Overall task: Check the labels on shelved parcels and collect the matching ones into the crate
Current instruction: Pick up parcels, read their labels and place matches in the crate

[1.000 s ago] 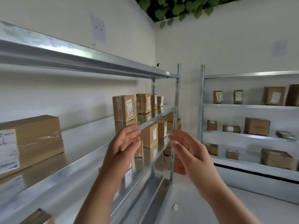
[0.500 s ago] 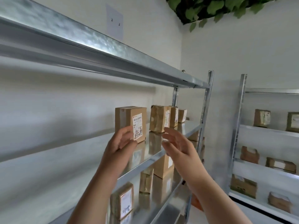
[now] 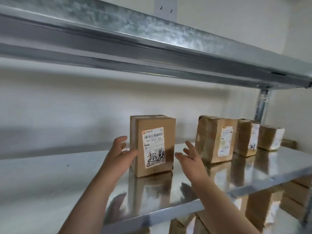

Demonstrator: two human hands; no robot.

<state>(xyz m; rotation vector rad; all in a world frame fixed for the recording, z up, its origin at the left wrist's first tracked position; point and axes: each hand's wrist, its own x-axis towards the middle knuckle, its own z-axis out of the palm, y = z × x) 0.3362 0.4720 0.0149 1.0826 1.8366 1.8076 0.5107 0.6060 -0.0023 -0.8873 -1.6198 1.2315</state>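
Observation:
A cardboard parcel (image 3: 156,141) stands upright on the metal shelf (image 3: 50,183), its white label with a barcode and black handwriting facing me. My left hand (image 3: 120,153) is at the parcel's left side, fingers spread, thumb touching its front left edge. My right hand (image 3: 190,157) hovers just right of the parcel, fingers apart, a small gap between them and the box. Further right along the same shelf stand three more labelled parcels: the nearest (image 3: 215,138), a second one (image 3: 246,136) and the last one (image 3: 271,137). No crate is in view.
An upper metal shelf (image 3: 152,48) runs overhead, close above the parcels. A steel upright (image 3: 261,105) stands at the far right. More cardboard boxes (image 3: 263,211) sit on the level below. A paper sheet (image 3: 166,10) marked with digits hangs on the wall.
My view has closed in on the shelf. Both hands have reached forward to either side of the nearest parcel, the left one now touching it.

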